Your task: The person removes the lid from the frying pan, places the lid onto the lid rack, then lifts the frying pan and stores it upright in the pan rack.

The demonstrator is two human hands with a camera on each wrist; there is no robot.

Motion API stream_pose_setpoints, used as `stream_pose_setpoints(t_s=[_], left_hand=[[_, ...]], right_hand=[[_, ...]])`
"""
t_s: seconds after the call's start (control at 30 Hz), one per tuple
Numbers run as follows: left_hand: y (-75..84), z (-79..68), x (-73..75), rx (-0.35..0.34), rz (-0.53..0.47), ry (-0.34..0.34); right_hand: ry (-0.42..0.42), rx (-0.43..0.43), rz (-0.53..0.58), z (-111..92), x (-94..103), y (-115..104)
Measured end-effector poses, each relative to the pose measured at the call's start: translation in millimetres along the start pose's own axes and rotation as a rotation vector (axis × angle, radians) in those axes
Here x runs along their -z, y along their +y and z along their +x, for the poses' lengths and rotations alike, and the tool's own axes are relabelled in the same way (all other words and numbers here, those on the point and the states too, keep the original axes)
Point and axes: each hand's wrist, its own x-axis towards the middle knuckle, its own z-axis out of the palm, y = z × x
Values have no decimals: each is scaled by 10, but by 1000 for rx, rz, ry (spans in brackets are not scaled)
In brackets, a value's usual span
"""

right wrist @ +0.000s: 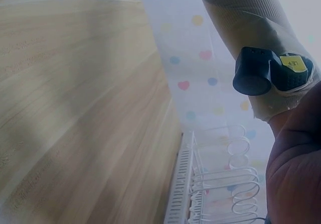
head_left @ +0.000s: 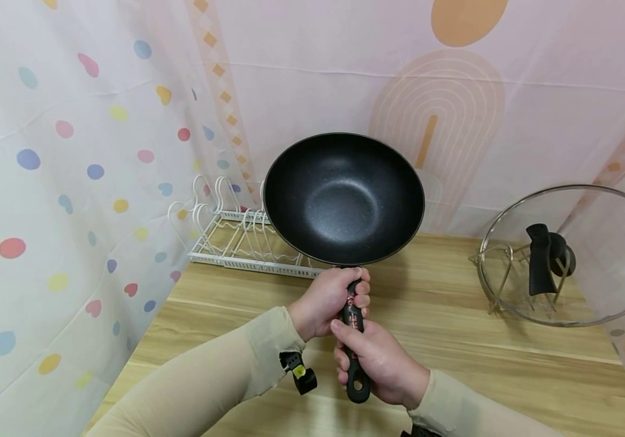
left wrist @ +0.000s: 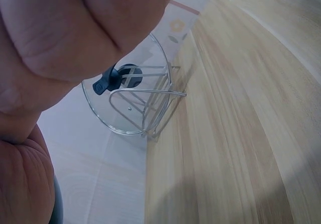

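Left hand grips the handle next to the black wok; right hand grips farther back. Wok lies forward along the handle's long axis.

Pale cloth sprinkled with coloured dots and hearts fills the left of the head view. Across the upper centre, a creased pinkish sheet carries an orange oval above a striped arch. Below stretches a light wood-grain table, softly lit.
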Motion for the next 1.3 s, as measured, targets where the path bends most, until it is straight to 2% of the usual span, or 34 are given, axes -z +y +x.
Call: stream_pose_setpoints(t_s=[0.43, 1.3], left_hand=[[22, -13, 7, 0, -43, 4], [64, -68, 88, -12, -42, 9]], right_hand=[[-32, 9, 63, 2, -11, -22], [-73, 53, 23, 35, -57, -51]])
